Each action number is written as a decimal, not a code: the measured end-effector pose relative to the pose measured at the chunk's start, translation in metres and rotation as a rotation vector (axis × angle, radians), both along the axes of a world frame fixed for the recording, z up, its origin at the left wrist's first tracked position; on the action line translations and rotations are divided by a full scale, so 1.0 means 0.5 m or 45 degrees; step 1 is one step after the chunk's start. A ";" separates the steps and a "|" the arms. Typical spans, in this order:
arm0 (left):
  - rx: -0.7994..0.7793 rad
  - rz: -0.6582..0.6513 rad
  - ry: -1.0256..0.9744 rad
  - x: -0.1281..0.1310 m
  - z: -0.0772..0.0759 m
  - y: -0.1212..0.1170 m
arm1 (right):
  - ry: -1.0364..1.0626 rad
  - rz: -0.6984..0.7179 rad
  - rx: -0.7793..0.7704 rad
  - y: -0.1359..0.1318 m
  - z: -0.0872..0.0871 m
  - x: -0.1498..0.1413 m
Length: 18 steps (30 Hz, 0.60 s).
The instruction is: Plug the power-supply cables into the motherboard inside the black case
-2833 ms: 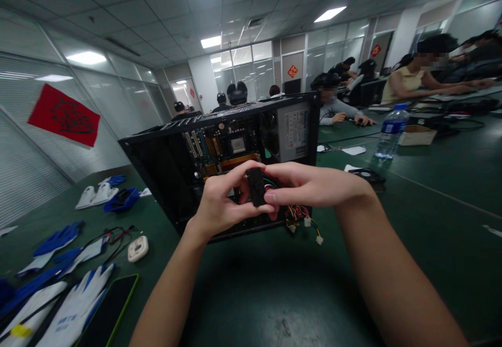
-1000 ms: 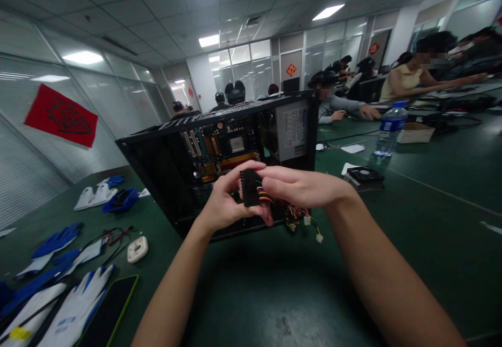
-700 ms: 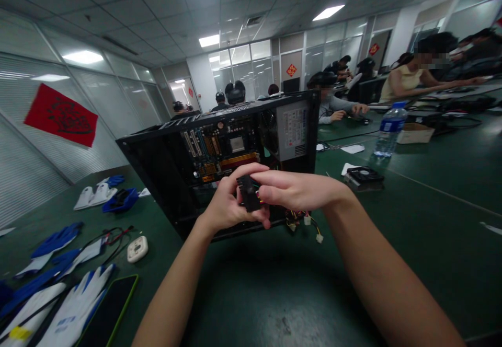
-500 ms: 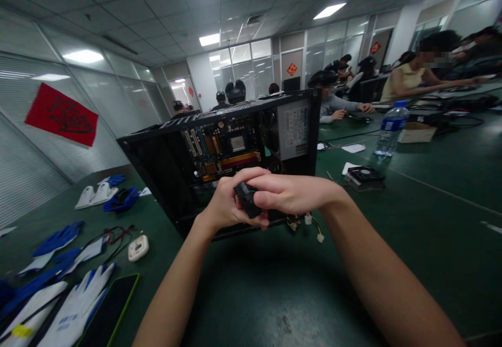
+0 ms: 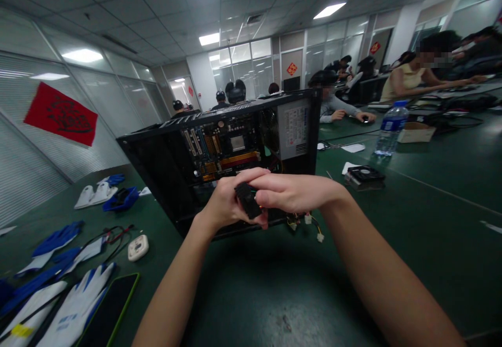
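Both my hands close round a black multi-pin power connector (image 5: 247, 200), held tilted in front of the open computer case (image 5: 157, 180). My left hand (image 5: 224, 203) grips it from the left, fingers curled behind. From the right, my right hand (image 5: 280, 193) presses its thumb and fingers against the connector's cable end, hiding most of the wires. Inside the case, the motherboard (image 5: 219, 146) shows behind my hands, with the power supply (image 5: 293, 130) at upper right. White plugs (image 5: 308, 219) on coloured wires hang out at the case's lower right.
On the left lie work gloves (image 5: 80, 305), a phone (image 5: 112, 305), a white case (image 5: 138, 247) and thin cables (image 5: 113, 240). A cooler with a fan (image 5: 364, 176), a water bottle (image 5: 391, 130) and a small box (image 5: 416, 132) stand to the right. Several people sit beyond.
Both hands have shifted slightly down, and the connector has moved left and tilted from near upright. The right thumb has slid along toward its face. The computer case has stayed in place.
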<state>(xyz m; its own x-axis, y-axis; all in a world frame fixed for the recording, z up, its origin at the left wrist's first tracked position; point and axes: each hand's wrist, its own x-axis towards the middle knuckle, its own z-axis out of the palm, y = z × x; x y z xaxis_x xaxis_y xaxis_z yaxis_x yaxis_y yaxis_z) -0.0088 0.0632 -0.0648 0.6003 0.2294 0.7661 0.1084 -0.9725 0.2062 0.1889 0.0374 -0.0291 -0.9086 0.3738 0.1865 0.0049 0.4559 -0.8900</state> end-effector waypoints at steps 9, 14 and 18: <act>0.308 0.115 -0.051 -0.013 0.018 -0.002 | 0.143 0.146 -0.234 0.022 -0.024 -0.011; 0.281 0.107 -0.044 -0.017 0.026 -0.009 | 0.136 0.141 -0.230 0.011 -0.020 -0.021; 0.301 0.095 -0.030 -0.016 0.027 -0.010 | 0.098 0.141 -0.176 0.010 -0.022 -0.024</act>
